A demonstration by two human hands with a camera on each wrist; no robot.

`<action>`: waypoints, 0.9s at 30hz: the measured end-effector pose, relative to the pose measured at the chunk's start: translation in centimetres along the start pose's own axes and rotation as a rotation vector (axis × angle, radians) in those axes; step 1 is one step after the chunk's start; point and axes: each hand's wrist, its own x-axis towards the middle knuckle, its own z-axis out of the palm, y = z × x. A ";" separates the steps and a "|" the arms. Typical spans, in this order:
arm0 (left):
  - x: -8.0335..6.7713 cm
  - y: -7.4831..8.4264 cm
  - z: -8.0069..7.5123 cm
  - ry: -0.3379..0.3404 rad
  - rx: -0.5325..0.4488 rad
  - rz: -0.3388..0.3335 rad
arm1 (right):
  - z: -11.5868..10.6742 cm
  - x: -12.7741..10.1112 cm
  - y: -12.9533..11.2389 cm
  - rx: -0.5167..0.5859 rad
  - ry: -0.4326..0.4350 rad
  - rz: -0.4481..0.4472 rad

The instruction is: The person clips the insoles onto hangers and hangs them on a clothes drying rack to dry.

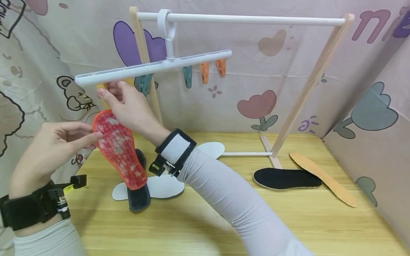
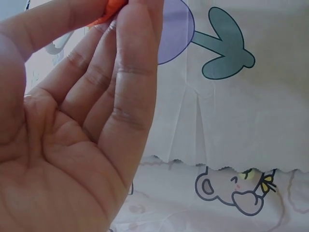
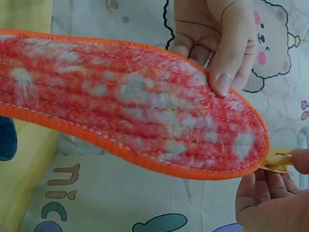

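A red-and-white fleecy insole with an orange rim (image 1: 120, 151) hangs toe-up under a white clip hanger (image 1: 153, 67). My left hand (image 1: 94, 137) pinches its upper edge between thumb and fingers; the thumb (image 3: 227, 63) lies on the fleecy face (image 3: 130, 106). My right hand (image 1: 110, 90) pinches a yellow clip (image 1: 103, 87) at the hanger's left end. In the right wrist view that clip (image 3: 275, 162) touches the insole's toe. The left wrist view shows my palm (image 2: 72, 145) and a bit of orange rim (image 2: 113, 7) at the fingertips.
The hanger hooks on a white rail (image 1: 240, 18) between wooden posts. Teal (image 1: 187, 76) and orange (image 1: 205, 72) clips hang free. On the wooden table (image 1: 179, 227) lie white insoles (image 1: 163, 185), a dark one (image 1: 138, 199), a black one (image 1: 286, 178) and a tan one (image 1: 323, 177).
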 end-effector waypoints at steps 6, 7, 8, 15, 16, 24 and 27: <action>0.3 -0.2 0.0 -0.033 -0.031 0.007 | -0.1 0.0 -0.1 0.008 -0.007 -0.019; 0.4 -0.2 0.0 -0.038 -0.034 0.005 | -0.1 0.0 0.0 0.009 -0.008 -0.021; 0.5 -0.2 0.0 -0.039 -0.032 0.004 | -0.1 -0.1 0.0 0.011 -0.008 -0.023; 0.5 0.0 0.1 -0.025 -0.046 0.014 | -0.1 -0.2 0.1 0.034 -0.010 -0.025; 0.5 0.1 0.1 -0.020 -0.047 0.018 | -0.1 -0.2 0.1 0.037 -0.010 -0.026; 0.5 0.3 0.5 0.040 -0.015 0.041 | 0.1 -0.2 0.2 0.055 -0.016 -0.020; 0.5 0.3 0.5 0.051 -0.020 0.031 | 0.1 -0.2 0.2 0.058 -0.019 -0.022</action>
